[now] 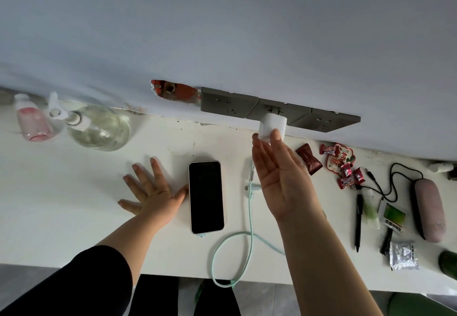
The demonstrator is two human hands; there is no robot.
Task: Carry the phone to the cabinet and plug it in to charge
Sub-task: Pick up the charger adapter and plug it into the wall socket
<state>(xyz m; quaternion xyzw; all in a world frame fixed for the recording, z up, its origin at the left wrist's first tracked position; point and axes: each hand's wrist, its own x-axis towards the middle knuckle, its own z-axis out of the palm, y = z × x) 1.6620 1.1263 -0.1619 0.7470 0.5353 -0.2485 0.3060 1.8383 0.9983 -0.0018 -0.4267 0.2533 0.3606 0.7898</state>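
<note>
The phone lies flat, dark screen up, on the white cabinet top. My left hand rests palm down just left of it, fingers spread, thumb touching the phone's edge. My right hand is raised, palm up, with its fingertips on the white charger block, which sits in the middle grey wall socket. The mint green cable lies loose to the right of the phone, its plug ends unattached, and one loop hangs over the front edge.
A pink bottle and a clear round pump bottle stand at the back left. Candy wrappers, a black pen, a black cord, a pink case and a foil packet crowd the right side.
</note>
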